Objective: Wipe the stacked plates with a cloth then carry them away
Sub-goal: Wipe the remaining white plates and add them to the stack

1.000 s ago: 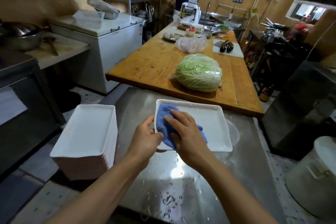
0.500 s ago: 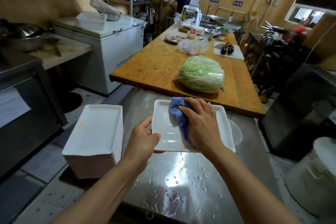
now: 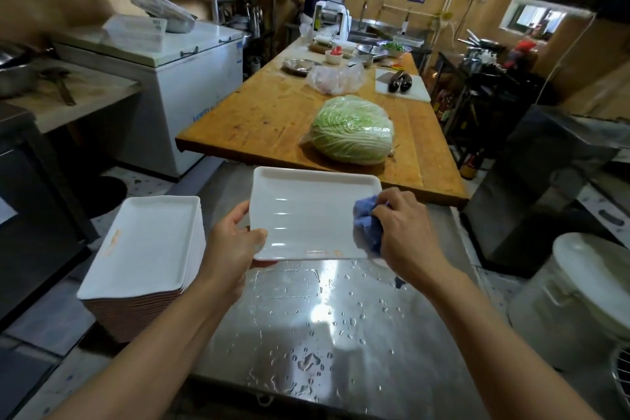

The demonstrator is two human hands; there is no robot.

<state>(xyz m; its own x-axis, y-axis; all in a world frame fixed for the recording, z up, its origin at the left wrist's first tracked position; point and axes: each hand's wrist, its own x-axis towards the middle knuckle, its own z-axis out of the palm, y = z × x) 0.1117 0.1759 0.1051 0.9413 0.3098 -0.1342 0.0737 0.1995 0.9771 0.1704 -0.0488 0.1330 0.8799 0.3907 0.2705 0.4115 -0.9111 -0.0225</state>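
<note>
A white rectangular plate (image 3: 306,211) is held just above the wet steel table (image 3: 324,334). My left hand (image 3: 231,245) grips its near left corner, thumb on top. My right hand (image 3: 405,235) grips a bunched blue cloth (image 3: 366,222) against the plate's right edge. A tall stack of white rectangular plates (image 3: 150,249) stands at the left, past the table's left edge; what it stands on is hidden.
A wooden table (image 3: 272,112) beyond carries a wrapped cabbage (image 3: 351,128), a plastic bag, bowls and a cutting board. A white chest freezer (image 3: 170,78) stands left. A white bucket (image 3: 586,290) and a dark cabinet sit right. A person works at the far sink.
My right hand has swept the cloth from the plate's left part across to its right edge. The plate's surface is now uncovered. My left hand keeps its hold on the corner.
</note>
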